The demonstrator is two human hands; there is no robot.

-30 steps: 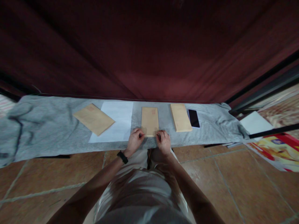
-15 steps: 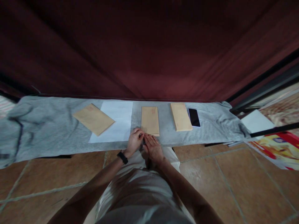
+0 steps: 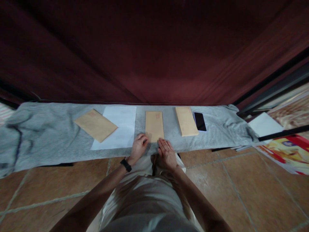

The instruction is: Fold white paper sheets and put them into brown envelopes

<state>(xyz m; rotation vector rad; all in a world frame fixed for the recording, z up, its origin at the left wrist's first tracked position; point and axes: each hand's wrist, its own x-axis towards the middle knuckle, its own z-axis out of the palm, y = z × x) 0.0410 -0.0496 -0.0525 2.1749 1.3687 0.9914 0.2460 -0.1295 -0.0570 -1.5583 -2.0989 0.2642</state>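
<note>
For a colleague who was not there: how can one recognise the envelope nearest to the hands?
Find the grey cloth, then the left hand and right hand at its near edge. The envelope has its near end there. It lies straight; the left envelope slants over white paper, and the right stack is thicker.

On the cloth (image 3: 53, 129), the left envelope (image 3: 96, 125) partly overlies the paper (image 3: 125, 129); rightward lie the middle envelope (image 3: 154, 125), envelope stack (image 3: 186, 122) and, just beside it, the phone (image 3: 200, 121).

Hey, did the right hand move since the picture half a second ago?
Yes. The bare right hand moved right, closer to the rectangular, black-screened phone lying on the grey cloth.
</note>
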